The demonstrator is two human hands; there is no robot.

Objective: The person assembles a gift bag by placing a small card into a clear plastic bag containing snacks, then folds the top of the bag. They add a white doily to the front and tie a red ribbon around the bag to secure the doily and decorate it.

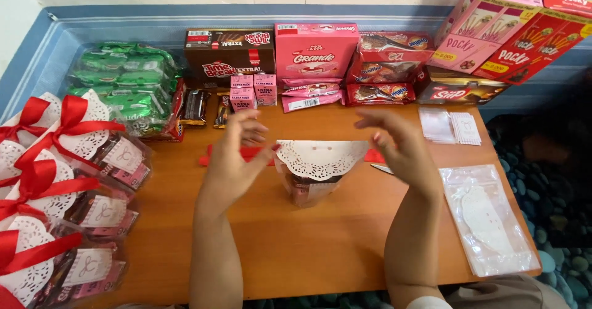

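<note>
Both hands' open grip flanks one bag (311, 182); two untouched tags (450, 127).

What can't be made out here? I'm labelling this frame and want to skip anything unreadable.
Head view:
- Right hand: fingers motion-blurred.
- Treat bag: contents unclear through the plastic; top hidden by the doily.
- Red ribbon: middle hidden behind left hand and bag.
- Finished bags: cut off by left edge.
</note>
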